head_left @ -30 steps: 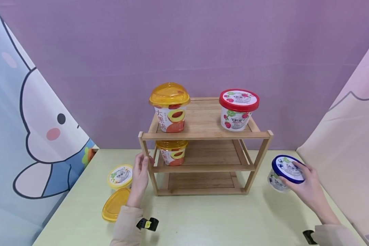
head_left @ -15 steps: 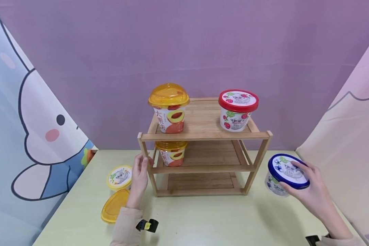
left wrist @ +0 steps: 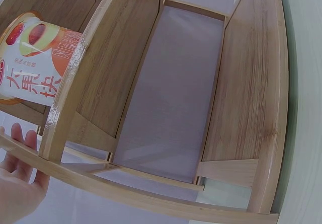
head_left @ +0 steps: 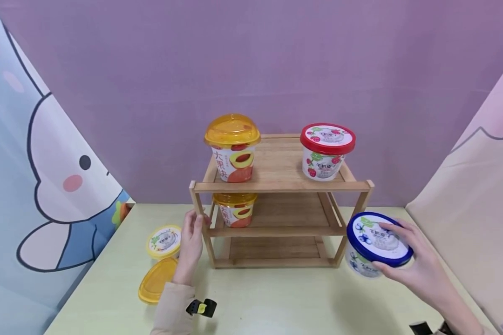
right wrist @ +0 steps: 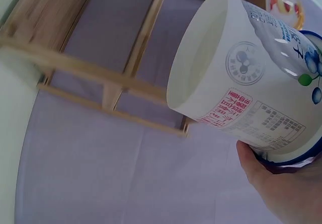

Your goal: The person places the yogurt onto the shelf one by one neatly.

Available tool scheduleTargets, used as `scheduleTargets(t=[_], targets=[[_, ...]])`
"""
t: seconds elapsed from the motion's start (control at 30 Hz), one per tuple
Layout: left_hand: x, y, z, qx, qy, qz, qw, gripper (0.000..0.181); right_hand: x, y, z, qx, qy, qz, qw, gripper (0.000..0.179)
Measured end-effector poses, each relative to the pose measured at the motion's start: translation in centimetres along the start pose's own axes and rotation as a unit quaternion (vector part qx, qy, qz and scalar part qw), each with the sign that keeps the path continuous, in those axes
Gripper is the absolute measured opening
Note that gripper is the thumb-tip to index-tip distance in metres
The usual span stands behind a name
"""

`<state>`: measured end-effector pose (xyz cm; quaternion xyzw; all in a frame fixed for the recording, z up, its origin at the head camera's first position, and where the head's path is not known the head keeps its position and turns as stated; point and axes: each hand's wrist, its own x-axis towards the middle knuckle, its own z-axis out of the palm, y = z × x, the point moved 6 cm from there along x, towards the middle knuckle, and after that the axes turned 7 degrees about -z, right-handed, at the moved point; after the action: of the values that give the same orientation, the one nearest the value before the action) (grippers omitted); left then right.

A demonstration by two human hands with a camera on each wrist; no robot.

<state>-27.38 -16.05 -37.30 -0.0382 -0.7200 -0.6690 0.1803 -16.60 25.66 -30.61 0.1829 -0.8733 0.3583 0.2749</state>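
Note:
My right hand (head_left: 419,265) grips a white paper tub (head_left: 381,242) by its blue lid, which bears blueberry pictures. It is held above the table, beside the right front post of a three-tier wooden rack (head_left: 281,185). The right wrist view shows the tub's bare base and printed side (right wrist: 271,78), with the thumb at the lid rim. At the rack's left side, my left hand (head_left: 190,244) holds the post, fingers passing behind it. Close by on the middle shelf stands a fruit cup (head_left: 236,214) with an orange lid; the left wrist view shows the cup (left wrist: 37,58) near those fingers.
On the top shelf stand a domed orange-lidded fruit cup (head_left: 233,149) at left and a red-lidded strawberry tub (head_left: 327,151) at right. A yellow-lidded tub (head_left: 164,242) and an orange domed lid (head_left: 157,281) are on the table left of my forearm. Purple cloth (head_left: 251,70) hangs behind.
My right hand has carried the blue-lidded tub leftward toward the rack's right post, its lid looking larger in view. My left hand has stayed on the rack.

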Motion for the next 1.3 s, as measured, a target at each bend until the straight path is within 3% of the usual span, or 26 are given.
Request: scheduleTargets(t=[0.1,0.37,0.73,1.1,1.3], targets=[[-0.1,0.0,0.1,0.003,0.000,-0.003,1.0000,0.028,0.3,-0.7,0.8,0.008,-0.006,-0.018,0.9998,0.077],[-0.1,-0.2,0.1,0.006,-0.001,-0.014,0.9999,0.027,1.8,-1.6,3.9,0.033,-0.034,-0.017,0.9988,0.070],[0.0,-0.3,0.0,0.005,-0.006,-0.017,0.9998,0.031,5.1,-0.4,6.9,0.059,-0.046,-0.001,0.9972,0.062],[-0.1,-0.1,0.0,0.001,0.000,-0.008,1.0000,0.026,7.3,0.8,9.3,0.094,-0.102,0.056,0.9887,0.066],[-0.1,-0.2,0.0,-0.001,-0.002,-0.014,0.9999,0.028,8.3,1.8,9.8,0.100,-0.105,0.074,0.9867,0.076]])
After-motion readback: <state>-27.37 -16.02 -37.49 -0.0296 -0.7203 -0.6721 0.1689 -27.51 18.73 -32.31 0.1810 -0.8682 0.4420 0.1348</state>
